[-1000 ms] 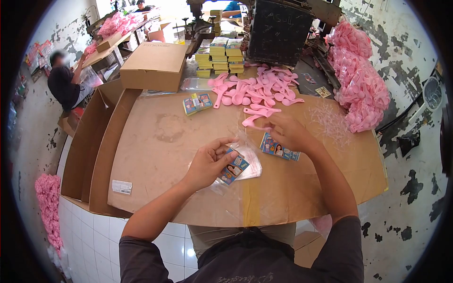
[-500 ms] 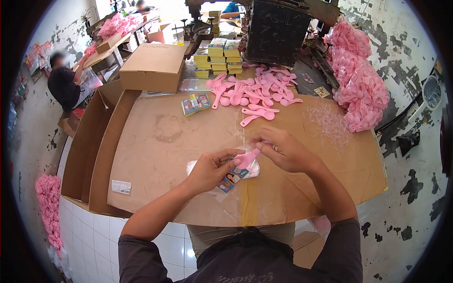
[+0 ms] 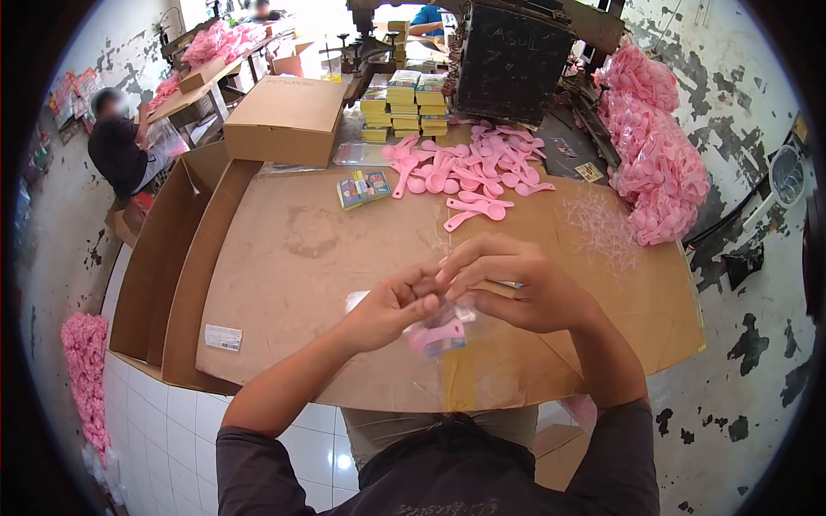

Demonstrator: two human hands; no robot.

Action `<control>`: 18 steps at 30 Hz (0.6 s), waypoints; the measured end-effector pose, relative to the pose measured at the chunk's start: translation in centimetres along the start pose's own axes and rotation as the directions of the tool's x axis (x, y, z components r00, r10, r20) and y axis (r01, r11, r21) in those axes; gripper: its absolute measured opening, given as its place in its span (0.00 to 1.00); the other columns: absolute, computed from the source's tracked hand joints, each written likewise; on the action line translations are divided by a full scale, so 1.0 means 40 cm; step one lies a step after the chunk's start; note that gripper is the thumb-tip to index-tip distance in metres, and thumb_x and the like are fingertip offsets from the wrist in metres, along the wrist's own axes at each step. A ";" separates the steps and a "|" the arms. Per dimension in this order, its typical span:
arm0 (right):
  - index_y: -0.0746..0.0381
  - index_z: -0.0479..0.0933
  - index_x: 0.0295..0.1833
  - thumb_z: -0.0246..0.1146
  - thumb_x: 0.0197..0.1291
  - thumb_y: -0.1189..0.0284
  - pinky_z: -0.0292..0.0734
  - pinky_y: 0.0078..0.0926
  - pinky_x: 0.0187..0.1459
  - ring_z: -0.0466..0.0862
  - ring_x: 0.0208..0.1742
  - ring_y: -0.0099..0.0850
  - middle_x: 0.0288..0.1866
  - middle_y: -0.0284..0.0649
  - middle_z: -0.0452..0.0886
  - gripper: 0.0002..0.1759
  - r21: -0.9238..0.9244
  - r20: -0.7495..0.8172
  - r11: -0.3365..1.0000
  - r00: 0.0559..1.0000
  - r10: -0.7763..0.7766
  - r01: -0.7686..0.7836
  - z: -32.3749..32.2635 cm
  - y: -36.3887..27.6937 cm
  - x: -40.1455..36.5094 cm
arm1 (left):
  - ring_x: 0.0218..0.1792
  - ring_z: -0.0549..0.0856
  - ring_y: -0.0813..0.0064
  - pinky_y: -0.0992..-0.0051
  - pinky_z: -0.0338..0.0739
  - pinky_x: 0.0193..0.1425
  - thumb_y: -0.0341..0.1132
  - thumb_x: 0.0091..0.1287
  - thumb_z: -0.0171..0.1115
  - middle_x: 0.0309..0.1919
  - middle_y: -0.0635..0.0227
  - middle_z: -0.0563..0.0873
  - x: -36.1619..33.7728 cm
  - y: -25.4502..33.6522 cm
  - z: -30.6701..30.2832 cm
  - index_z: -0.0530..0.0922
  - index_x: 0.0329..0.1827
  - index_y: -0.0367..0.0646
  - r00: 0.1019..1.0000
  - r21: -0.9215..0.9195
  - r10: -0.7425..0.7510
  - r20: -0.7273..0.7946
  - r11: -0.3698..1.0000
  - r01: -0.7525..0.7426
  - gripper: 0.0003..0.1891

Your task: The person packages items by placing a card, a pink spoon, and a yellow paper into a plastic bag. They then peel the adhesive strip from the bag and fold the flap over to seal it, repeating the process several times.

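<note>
A clear plastic bag [image 3: 465, 311] hangs between my hands, its outline blurred. A pink spoon [image 3: 437, 335] and part of a printed card show low in it, over the cardboard tabletop [image 3: 292, 301]. My left hand [image 3: 397, 308] pinches the bag's upper left side between thumb and bent fingers. On the other side, my right hand [image 3: 519, 285] arches over the bag's top, fingertips and thumb closed on it and nearly touching the left fingertips. White plastic [image 3: 356, 299] lies partly hidden behind my left hand. Farther back are loose pink spoons [image 3: 465, 163] and a bundle of cards [image 3: 363, 190].
Card stacks [image 3: 403, 107] stand at the back beside a closed carton [image 3: 284, 116] and a black machine box [image 3: 508, 64]. Bagged pink spoons [image 3: 654, 163] are heaped at the right. An open carton [image 3: 172, 267] borders the left edge. A co-worker [image 3: 119, 150] sits far left.
The pink spoon has gone from between my fingers to lower down, inside the plastic. My right hand has spread over the bag's top, and the printed card has shifted beneath the hands.
</note>
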State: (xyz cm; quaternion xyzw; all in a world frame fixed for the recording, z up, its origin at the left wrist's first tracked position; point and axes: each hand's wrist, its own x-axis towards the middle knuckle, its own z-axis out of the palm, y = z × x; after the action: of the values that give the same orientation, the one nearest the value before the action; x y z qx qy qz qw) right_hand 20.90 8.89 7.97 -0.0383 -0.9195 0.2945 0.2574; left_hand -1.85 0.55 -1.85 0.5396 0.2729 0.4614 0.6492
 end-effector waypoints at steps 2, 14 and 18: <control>0.60 0.84 0.40 0.71 0.62 0.75 0.78 0.37 0.52 0.85 0.49 0.39 0.46 0.37 0.86 0.03 -0.180 -0.057 0.979 0.993 -0.106 0.094 -0.024 -0.049 0.019 | 0.69 0.80 0.69 0.67 0.73 0.73 0.38 0.83 0.57 0.68 0.57 0.82 0.008 -0.006 0.016 0.69 0.76 0.38 0.977 0.109 0.177 -0.117 0.980 -0.164 0.23; 0.66 0.85 0.46 0.71 0.63 0.75 0.78 0.31 0.32 0.83 0.29 0.34 0.32 0.41 0.82 0.08 -0.238 -0.230 0.940 0.954 0.192 -0.246 -0.018 -0.086 0.002 | 0.59 0.88 0.71 0.71 0.80 0.65 0.30 0.77 0.64 0.61 0.60 0.88 0.000 0.031 0.078 0.71 0.76 0.38 0.936 0.453 0.320 -0.148 0.863 -0.223 0.25; 0.64 0.84 0.45 0.71 0.61 0.75 0.78 0.34 0.41 0.84 0.39 0.36 0.41 0.41 0.83 0.08 -0.265 -0.322 0.923 0.928 0.186 -0.277 0.000 -0.069 0.000 | 0.49 0.91 0.75 0.73 0.85 0.57 0.27 0.79 0.61 0.48 0.58 0.93 -0.001 0.029 0.064 0.73 0.74 0.37 0.947 0.452 0.257 -0.191 0.880 -0.148 0.22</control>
State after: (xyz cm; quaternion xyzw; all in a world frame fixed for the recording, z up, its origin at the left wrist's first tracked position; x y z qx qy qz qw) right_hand 21.11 6.62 9.54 -0.2301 -0.8949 0.1683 0.3435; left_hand -0.06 -0.66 -0.06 0.6344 0.3881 0.5181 0.4225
